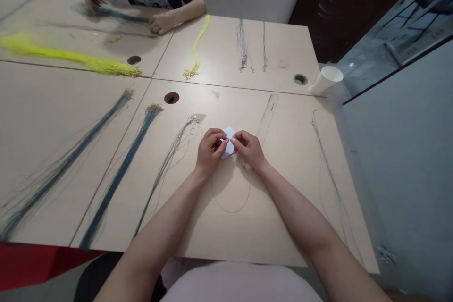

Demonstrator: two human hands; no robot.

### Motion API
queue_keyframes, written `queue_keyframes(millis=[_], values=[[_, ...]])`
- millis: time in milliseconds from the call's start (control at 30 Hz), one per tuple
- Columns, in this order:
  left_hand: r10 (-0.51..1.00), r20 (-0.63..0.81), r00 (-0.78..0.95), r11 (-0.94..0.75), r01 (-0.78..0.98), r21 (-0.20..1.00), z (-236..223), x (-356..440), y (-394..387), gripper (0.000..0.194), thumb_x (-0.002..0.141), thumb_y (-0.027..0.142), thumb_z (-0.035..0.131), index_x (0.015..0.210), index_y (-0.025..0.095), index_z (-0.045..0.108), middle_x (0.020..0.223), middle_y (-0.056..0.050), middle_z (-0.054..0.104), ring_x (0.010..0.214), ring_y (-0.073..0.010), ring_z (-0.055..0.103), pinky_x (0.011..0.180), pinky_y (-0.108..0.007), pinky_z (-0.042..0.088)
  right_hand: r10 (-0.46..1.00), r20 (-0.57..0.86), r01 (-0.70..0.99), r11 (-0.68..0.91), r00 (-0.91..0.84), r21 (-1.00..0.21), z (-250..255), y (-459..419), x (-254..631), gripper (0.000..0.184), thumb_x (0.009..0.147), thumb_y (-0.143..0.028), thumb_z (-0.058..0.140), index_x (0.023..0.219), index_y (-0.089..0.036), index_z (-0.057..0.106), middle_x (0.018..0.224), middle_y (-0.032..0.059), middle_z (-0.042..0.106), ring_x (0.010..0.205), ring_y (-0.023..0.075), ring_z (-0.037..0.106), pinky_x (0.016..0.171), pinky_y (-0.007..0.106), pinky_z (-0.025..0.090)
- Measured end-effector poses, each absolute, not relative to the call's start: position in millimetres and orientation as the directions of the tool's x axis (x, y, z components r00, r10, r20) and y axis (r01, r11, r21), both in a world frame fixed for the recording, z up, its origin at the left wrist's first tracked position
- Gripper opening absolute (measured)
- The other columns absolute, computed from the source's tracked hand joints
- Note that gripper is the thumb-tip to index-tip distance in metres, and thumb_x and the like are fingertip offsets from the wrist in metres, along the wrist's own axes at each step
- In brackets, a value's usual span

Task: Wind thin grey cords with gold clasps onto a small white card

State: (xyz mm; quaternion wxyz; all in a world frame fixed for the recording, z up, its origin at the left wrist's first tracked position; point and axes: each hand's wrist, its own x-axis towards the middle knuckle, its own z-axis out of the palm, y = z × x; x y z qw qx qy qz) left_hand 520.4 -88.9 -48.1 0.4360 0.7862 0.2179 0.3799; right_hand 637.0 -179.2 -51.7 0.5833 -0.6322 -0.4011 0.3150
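My left hand (209, 152) and my right hand (250, 149) are close together over the table, fingertips pinched and almost meeting. A thin dark cord (230, 212) hangs in a loop towards me from between them, one side leading up to each hand. The ends at my fingertips are too small to make out. Behind the fingers lies a small white card (229, 151), partly covered by them. A tiny clear or metallic piece (246, 167) rests just below my right hand.
A clear ruler (268, 115) lies beyond my right hand. Bundles of grey-green cords (132, 160) with gold clasps lie left, thinner cords (331, 174) right. Yellow cords (74, 56) and a white cup (327, 80) are farther back. Across the table, a person's hands (163, 22) handle cords.
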Motion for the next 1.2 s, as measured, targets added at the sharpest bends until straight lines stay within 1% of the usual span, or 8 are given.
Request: queue_keyframes(millis=[267, 433, 700, 867, 1200], values=[[0.693, 0.4, 0.6, -0.496, -0.006, 0.868, -48.0, 520.7, -89.7, 0.007, 0.077, 0.023, 0.06, 0.078, 0.016, 0.059, 0.089, -0.004, 0.055, 0.063, -0.0064, 0.051, 0.048, -0.017, 0.04, 0.87, 0.082, 0.098, 0.04, 0.487, -0.994, -53.0, -178.5, 636.5, 0.019, 0.079, -0.035, 0.053, 0.073, -0.017, 0.052, 0.056, -0.0038, 0.052, 0.05, 0.0096, 0.05, 0.053, 0.024, 0.04], [0.7, 0.392, 0.597, -0.483, -0.008, 0.875, -47.3, 520.8, -90.2, 0.007, 0.076, 0.022, 0.061, 0.077, 0.016, 0.059, 0.089, -0.004, 0.055, 0.061, -0.0057, 0.05, 0.047, -0.017, 0.039, 0.87, 0.063, 0.102, 0.015, 0.489, -0.995, -52.5, -179.1, 636.6, 0.019, 0.079, -0.035, 0.054, 0.073, -0.017, 0.053, 0.056, -0.0037, 0.053, 0.05, 0.0096, 0.05, 0.053, 0.024, 0.04], [0.69, 0.402, 0.601, -0.495, -0.013, 0.869, -47.2, 520.2, -89.9, 0.006, 0.076, 0.021, 0.061, 0.077, 0.016, 0.06, 0.088, -0.004, 0.055, 0.06, -0.0053, 0.049, 0.046, -0.017, 0.038, 0.871, 0.06, 0.101, 0.011, 0.487, -0.995, -52.8, -178.9, 637.2, 0.018, 0.078, -0.035, 0.054, 0.073, -0.018, 0.053, 0.054, -0.0039, 0.052, 0.049, 0.0099, 0.049, 0.053, 0.024, 0.039], [0.678, 0.42, 0.604, -0.518, -0.014, 0.855, -47.4, 520.1, -89.3, 0.005, 0.076, 0.021, 0.061, 0.076, 0.016, 0.06, 0.087, -0.004, 0.056, 0.055, -0.0036, 0.047, 0.045, -0.016, 0.038, 0.874, 0.069, 0.111, 0.017, 0.48, -0.994, -53.6, -179.4, 637.6, 0.018, 0.079, -0.035, 0.053, 0.073, -0.018, 0.053, 0.054, -0.004, 0.052, 0.05, 0.01, 0.049, 0.054, 0.024, 0.039], [0.664, 0.419, 0.619, -0.536, 0.004, 0.844, -49.4, 520.2, -88.9, 0.006, 0.078, 0.022, 0.058, 0.078, 0.016, 0.059, 0.089, -0.005, 0.056, 0.059, -0.0053, 0.048, 0.046, -0.017, 0.039, 0.874, 0.066, 0.128, 0.004, 0.482, -0.992, -52.9, -179.2, 637.7, 0.018, 0.08, -0.035, 0.052, 0.074, -0.018, 0.052, 0.054, -0.0038, 0.052, 0.05, 0.0101, 0.05, 0.054, 0.024, 0.039]])
